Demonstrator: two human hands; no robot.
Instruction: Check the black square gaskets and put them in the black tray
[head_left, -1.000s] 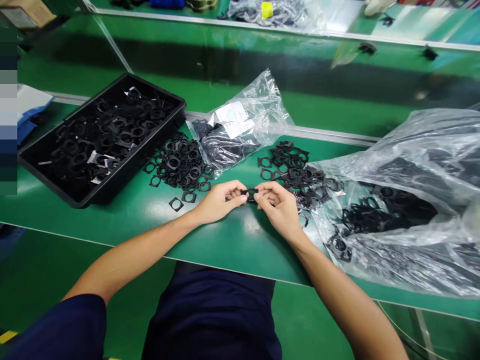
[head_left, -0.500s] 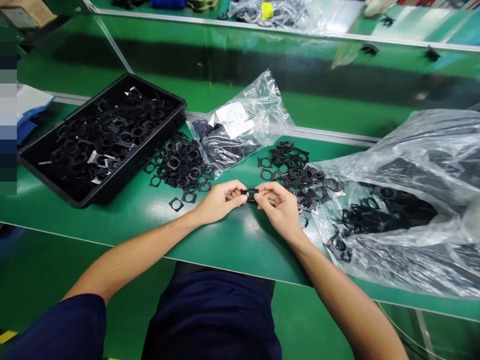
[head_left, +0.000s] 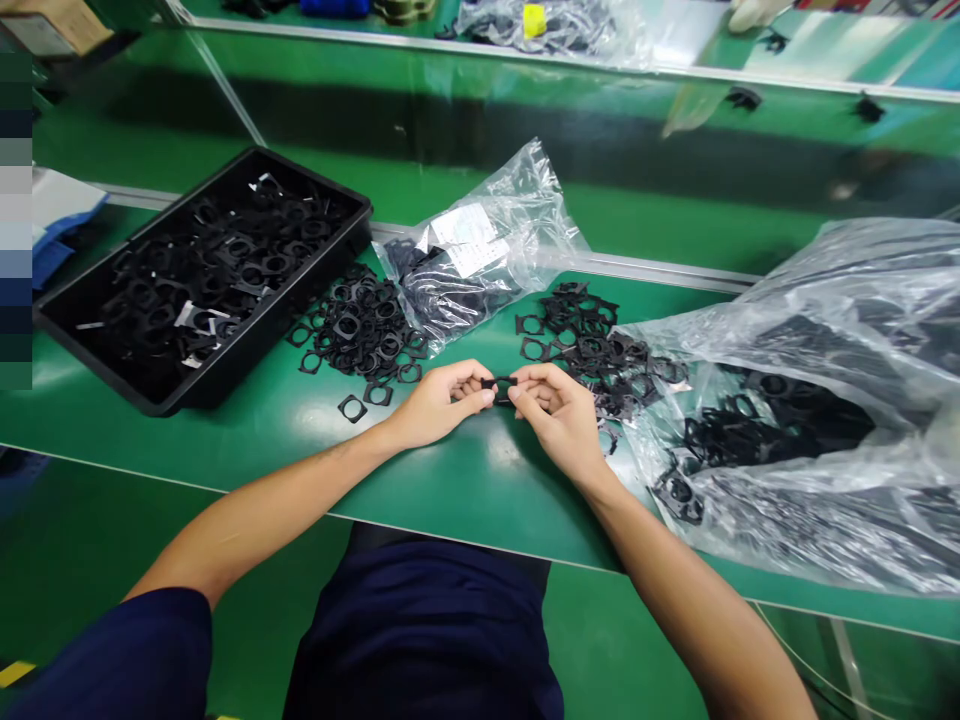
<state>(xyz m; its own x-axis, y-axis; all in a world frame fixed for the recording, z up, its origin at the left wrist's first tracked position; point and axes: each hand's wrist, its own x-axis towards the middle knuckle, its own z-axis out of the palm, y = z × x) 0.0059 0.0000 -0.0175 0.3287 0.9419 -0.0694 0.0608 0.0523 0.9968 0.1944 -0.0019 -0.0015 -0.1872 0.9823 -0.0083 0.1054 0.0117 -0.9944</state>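
My left hand (head_left: 442, 402) and my right hand (head_left: 559, 412) meet above the green table (head_left: 465, 480), each pinching one end of a small black plastic frame part (head_left: 501, 387). Fingers of both hands are curled around it. A loose pile of the same black parts (head_left: 360, 330) lies just left of my left hand. Another pile (head_left: 592, 345) lies behind my right hand.
A black tray (head_left: 300, 290) filled with parts stands at the left. A small clear bag (head_left: 487, 250) of parts lies behind the piles. A large clear bag (head_left: 825, 400) with more parts spreads over the right. A green conveyor belt (head_left: 525, 140) runs behind.
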